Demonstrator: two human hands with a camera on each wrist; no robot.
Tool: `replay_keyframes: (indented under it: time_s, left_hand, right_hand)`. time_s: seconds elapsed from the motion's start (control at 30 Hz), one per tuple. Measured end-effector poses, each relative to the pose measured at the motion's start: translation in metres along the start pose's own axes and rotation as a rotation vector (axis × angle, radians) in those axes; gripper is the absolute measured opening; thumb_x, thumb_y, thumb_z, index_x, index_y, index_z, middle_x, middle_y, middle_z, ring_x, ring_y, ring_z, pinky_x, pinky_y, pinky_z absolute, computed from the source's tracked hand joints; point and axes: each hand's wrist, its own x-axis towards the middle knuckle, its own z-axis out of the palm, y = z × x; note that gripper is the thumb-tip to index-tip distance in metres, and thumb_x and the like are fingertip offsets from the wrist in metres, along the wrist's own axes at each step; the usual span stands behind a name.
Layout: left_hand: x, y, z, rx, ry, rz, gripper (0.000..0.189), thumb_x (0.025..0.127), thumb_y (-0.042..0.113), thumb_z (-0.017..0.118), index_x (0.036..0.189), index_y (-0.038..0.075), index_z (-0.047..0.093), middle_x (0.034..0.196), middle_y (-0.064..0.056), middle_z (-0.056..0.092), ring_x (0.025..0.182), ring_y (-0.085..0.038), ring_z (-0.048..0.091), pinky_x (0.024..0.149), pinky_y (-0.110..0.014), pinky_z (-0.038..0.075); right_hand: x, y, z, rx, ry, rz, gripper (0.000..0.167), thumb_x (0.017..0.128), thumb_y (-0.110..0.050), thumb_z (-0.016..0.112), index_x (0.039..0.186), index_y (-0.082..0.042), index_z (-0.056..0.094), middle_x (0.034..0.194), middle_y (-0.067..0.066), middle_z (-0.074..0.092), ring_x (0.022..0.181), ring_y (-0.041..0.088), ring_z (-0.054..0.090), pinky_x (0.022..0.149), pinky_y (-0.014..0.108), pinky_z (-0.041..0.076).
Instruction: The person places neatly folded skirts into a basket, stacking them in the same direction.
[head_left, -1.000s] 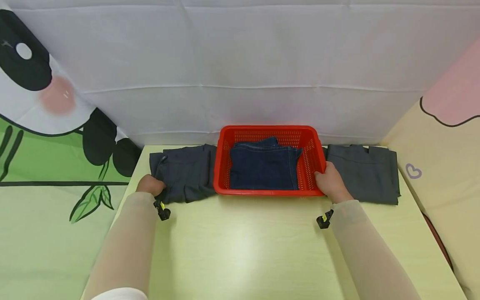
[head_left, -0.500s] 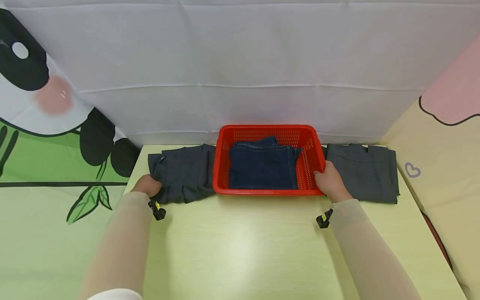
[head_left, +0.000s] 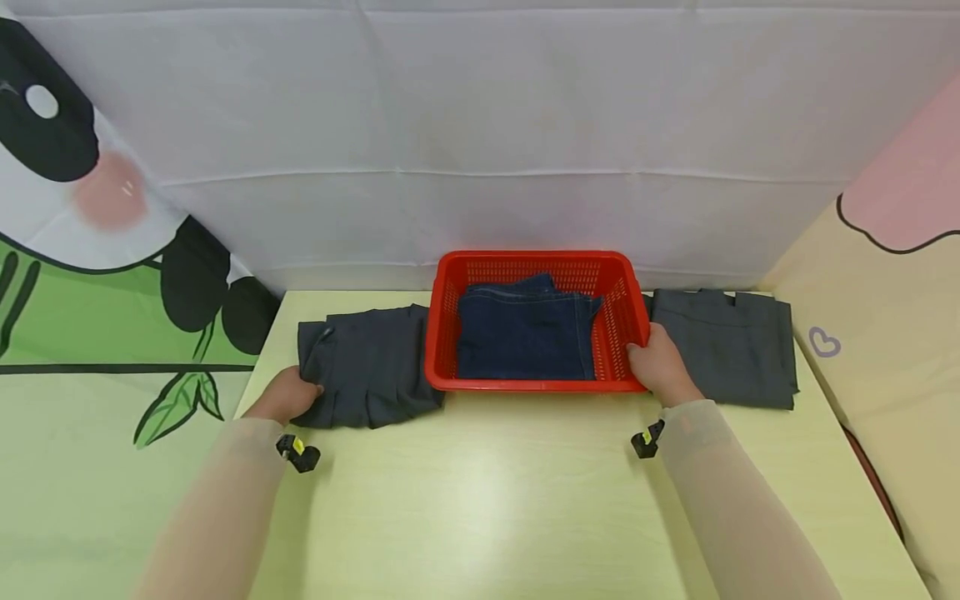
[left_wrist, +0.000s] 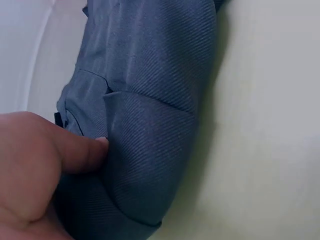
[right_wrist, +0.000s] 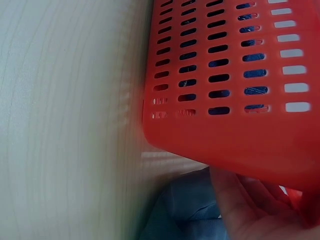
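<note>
At the left of the table, my left hand [head_left: 287, 395] grips the left edge of the folded dark grey trousers [head_left: 367, 362]. In the left wrist view its thumb [left_wrist: 85, 154] lies on top of the cloth beside a seam; the other fingers are mostly hidden. The trousers' right edge meets the red plastic basket [head_left: 525, 386]. My right hand [head_left: 663, 365] holds that basket by its right end, fingers under the rim in the right wrist view. Folded dark blue jeans [head_left: 525, 337] lie inside the basket.
A second folded dark grey garment [head_left: 731, 350] lies right of the basket, near the table's right edge. The pale wooden table [head_left: 480, 492] extends toward me. A white cloth backdrop [head_left: 480, 150] hangs behind, with printed cloth at both sides.
My left hand has moved toward me, and the grey trousers have shifted the same way, their back edge now farther from the backdrop. The right hand and the basket have stayed put.
</note>
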Motion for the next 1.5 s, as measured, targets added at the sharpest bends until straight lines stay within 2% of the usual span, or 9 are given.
replay_keyframes:
  time_s: [0.27,0.53,0.8,1.0,1.23,1.5]
  left_hand:
    - [-0.022,-0.013,0.019,-0.074,-0.007,-0.011,0.063,0.104,0.011,0.048,0.147,-0.025,0.020,0.149,-0.046,0.029,0.138,-0.060,0.033,0.112,-0.066,0.032]
    - [-0.056,-0.025,0.039,-0.084,-0.008,0.027,0.062,0.103,0.013,0.052,0.143,-0.026,0.025,0.145,-0.047,0.033,0.134,-0.062,0.037,0.109,-0.067,0.035]
    - [-0.092,-0.029,0.068,-0.145,-0.015,0.063,0.064,0.103,0.013,0.054,0.144,-0.026,0.024,0.146,-0.048,0.031,0.135,-0.063,0.034,0.109,-0.069,0.033]
    - [-0.109,-0.021,0.089,-0.139,-0.017,0.066,0.062,0.103,0.013,0.057,0.143,-0.024,0.027,0.145,-0.047,0.036,0.134,-0.062,0.037,0.108,-0.069,0.035]
    - [-0.123,-0.007,0.117,-0.138,0.015,0.095,0.060,0.102,0.014,0.059,0.142,-0.023,0.031,0.141,-0.045,0.042,0.132,-0.061,0.042,0.105,-0.067,0.040]
    - [-0.141,0.007,0.137,-0.160,0.008,0.044,0.059,0.101,0.011,0.060,0.140,-0.024,0.034,0.141,-0.045,0.043,0.132,-0.061,0.042,0.105,-0.066,0.040]
  right_hand:
    - [-0.001,0.000,-0.002,-0.013,0.004,0.006,0.049,0.108,-0.013,0.042,0.151,0.009,0.030,0.141,0.028,0.049,0.118,0.042,0.054,0.103,0.058,0.045]
    - [-0.004,0.002,-0.002,-0.006,0.014,0.032,0.051,0.108,-0.013,0.043,0.152,0.008,0.027,0.142,0.028,0.048,0.118,0.042,0.054,0.103,0.057,0.046]
    - [0.000,0.005,-0.001,-0.022,0.021,0.019,0.053,0.108,-0.014,0.043,0.152,0.009,0.026,0.142,0.030,0.047,0.119,0.043,0.052,0.105,0.058,0.044]
    - [0.002,0.003,0.000,-0.008,0.015,0.026,0.052,0.108,-0.014,0.043,0.153,0.008,0.026,0.143,0.029,0.047,0.120,0.043,0.054,0.104,0.058,0.045]
    - [0.003,0.003,0.000,-0.012,0.016,0.015,0.052,0.107,-0.013,0.043,0.152,0.008,0.026,0.141,0.028,0.047,0.119,0.043,0.053,0.105,0.058,0.044]
    - [0.003,0.005,0.001,-0.009,0.023,0.011,0.051,0.107,-0.013,0.042,0.151,0.009,0.028,0.140,0.028,0.048,0.118,0.043,0.054,0.104,0.058,0.045]
